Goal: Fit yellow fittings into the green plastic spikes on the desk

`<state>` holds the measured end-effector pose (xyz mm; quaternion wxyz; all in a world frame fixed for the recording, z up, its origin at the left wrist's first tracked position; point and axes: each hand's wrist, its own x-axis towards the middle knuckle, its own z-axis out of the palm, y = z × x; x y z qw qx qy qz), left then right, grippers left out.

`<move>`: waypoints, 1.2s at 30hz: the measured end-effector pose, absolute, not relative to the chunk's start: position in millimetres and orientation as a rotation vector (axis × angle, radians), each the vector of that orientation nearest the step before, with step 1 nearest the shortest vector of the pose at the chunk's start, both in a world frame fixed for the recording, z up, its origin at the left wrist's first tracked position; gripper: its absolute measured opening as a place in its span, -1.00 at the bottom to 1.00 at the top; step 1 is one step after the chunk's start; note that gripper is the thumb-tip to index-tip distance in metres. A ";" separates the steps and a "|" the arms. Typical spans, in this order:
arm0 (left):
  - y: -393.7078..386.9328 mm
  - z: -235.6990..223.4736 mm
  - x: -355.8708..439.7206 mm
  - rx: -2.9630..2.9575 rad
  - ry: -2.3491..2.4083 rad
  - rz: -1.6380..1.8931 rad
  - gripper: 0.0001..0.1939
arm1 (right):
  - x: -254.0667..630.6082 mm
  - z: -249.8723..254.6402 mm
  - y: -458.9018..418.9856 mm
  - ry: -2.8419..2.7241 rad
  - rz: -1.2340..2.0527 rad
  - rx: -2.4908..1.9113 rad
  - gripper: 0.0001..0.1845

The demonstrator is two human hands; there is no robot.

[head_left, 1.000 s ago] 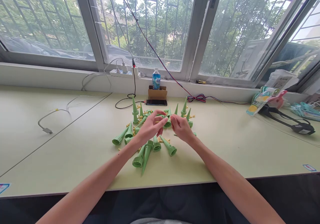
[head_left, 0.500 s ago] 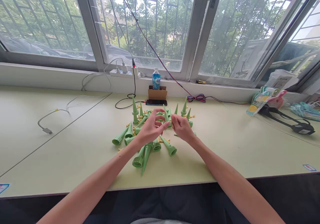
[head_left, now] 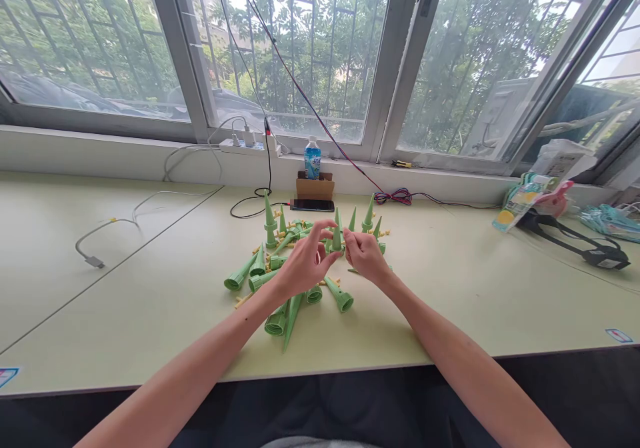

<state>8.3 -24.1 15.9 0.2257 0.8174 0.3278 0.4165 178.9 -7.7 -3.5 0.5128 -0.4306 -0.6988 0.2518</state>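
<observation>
My left hand (head_left: 307, 265) holds a green plastic watering spike (head_left: 337, 233) between thumb and index finger, its point up. Close beside it, my right hand (head_left: 367, 256) is closed in a pinch near the spike; whatever its fingers grip is hidden. Around and under both hands lie several more green watering spikes, some standing like the tall one (head_left: 270, 221) at the back left. Others lie on their sides with threaded open ends showing, such as the spike (head_left: 341, 298) at the front. Small yellow plastic pieces (head_left: 243, 300) are scattered among them.
Behind the pile, a phone (head_left: 313, 205) leans by a brown cardboard box (head_left: 315, 187), with a blue-labelled bottle (head_left: 313, 159) behind. A coiled cable (head_left: 395, 197) and a white cable (head_left: 94, 261) lie on the table (head_left: 450, 288). Black straps (head_left: 575, 238) lie at right.
The spike between my hands has shifted slightly right and now shows more fully. My left thumb and index finger have moved around it. My right hand is nearly in the same place.
</observation>
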 end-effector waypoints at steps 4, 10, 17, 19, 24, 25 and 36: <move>-22.6 13.6 9.2 2.297 0.902 1.173 -0.60 | 177.4 -2.8 -8.0 -1.672 0.598 -1.038 -0.35; -22.5 16.7 12.5 2.210 0.953 1.312 -0.65 | 175.1 -3.7 -8.6 -1.652 0.570 -1.018 -0.41; -17.6 20.0 11.6 1.840 0.978 1.298 -0.66 | 176.3 -1.1 -12.5 -1.700 0.480 -1.016 -0.45; -17.1 21.1 11.1 1.788 0.992 1.289 -0.63 | 176.2 -0.4 -13.5 -1.731 0.462 -1.011 -0.46; -19.9 24.6 11.1 1.736 1.008 1.219 -0.57 | 176.0 0.5 -14.5 -1.723 0.461 -1.014 -0.48; -20.5 25.0 11.2 1.713 0.986 1.170 -0.56 | 176.1 0.5 -14.6 -1.719 0.460 -1.013 -0.48; -16.7 21.3 8.9 1.497 0.882 0.971 -0.48 | 177.3 0.9 -13.8 -1.755 0.467 -1.024 -0.48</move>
